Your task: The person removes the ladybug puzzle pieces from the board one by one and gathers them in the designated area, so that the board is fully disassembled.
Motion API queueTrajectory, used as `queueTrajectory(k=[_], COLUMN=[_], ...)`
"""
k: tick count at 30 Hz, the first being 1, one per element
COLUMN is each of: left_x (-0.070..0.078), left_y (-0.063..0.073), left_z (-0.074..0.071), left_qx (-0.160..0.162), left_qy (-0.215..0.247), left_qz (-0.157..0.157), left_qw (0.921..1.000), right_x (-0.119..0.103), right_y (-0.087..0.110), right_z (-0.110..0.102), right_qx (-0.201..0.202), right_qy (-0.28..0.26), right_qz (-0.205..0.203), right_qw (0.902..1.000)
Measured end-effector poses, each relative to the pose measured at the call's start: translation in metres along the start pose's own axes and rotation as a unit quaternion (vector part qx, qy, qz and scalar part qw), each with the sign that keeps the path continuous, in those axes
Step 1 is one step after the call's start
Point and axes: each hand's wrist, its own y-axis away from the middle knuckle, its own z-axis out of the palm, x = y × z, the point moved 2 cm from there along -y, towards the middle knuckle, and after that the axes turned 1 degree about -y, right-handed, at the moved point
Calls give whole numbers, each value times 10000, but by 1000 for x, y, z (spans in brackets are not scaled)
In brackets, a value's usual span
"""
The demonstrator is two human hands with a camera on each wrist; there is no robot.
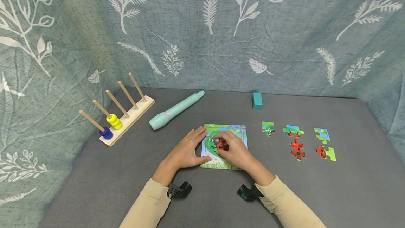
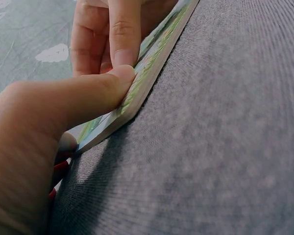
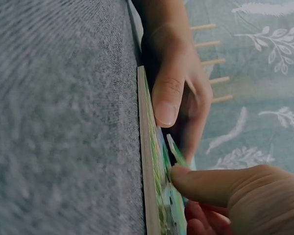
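A jigsaw board [image 1: 221, 164] with a printed grass, sky and ladybird scene lies flat on the dark tabletop. Along its left side rests my left hand [image 1: 189, 149], fingers extended toward the top corner and thumb on the lower left part. Over the middle of the board, my right hand [image 1: 235, 150] pinches a puzzle piece [image 3: 173, 148] with a green edge, which stands tilted against the board in the right wrist view. My fingers hide most of this piece. The left thumb [image 2: 98, 93] presses the board's rim in the left wrist view.
Several loose puzzle pieces [image 1: 297, 149] lie to the right of the board. A teal block [image 1: 257, 100] stands at the back. Left of the board are a mint-green tube-shaped object [image 1: 177, 110] and a wooden peg stand [image 1: 133, 115] with yellow and blue rings.
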Motion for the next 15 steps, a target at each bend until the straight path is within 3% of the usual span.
queueTrajectory(k=[6, 15], left_x=[0, -1], left_y=[2, 2], left_z=[2, 2], left_qx=[-69, 13], left_qy=[-11, -7], left_qz=[-22, -7], left_qw=[10000, 10000], right_x=[2, 23], right_y=[2, 22], right_z=[-12, -54], right_qx=[-84, -113], right_qy=[-260, 127], right_qz=[224, 634], right_qw=[9994, 9978])
